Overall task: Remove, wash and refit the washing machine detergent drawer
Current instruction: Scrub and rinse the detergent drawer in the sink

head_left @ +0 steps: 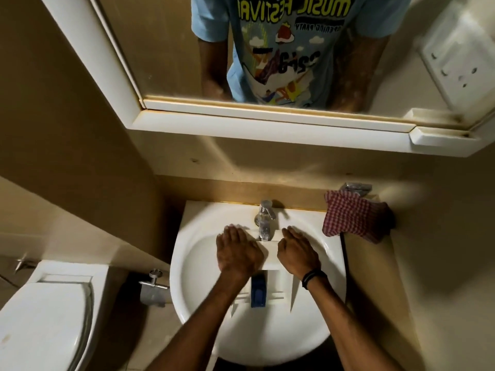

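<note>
Head view: left hand (237,251) and right hand (296,253) hold detergent drawer (271,253) in sink (267,340).

Dim, warm light; the white sink (203,303) catches most brightness, edges bend and blur slightly.
</note>
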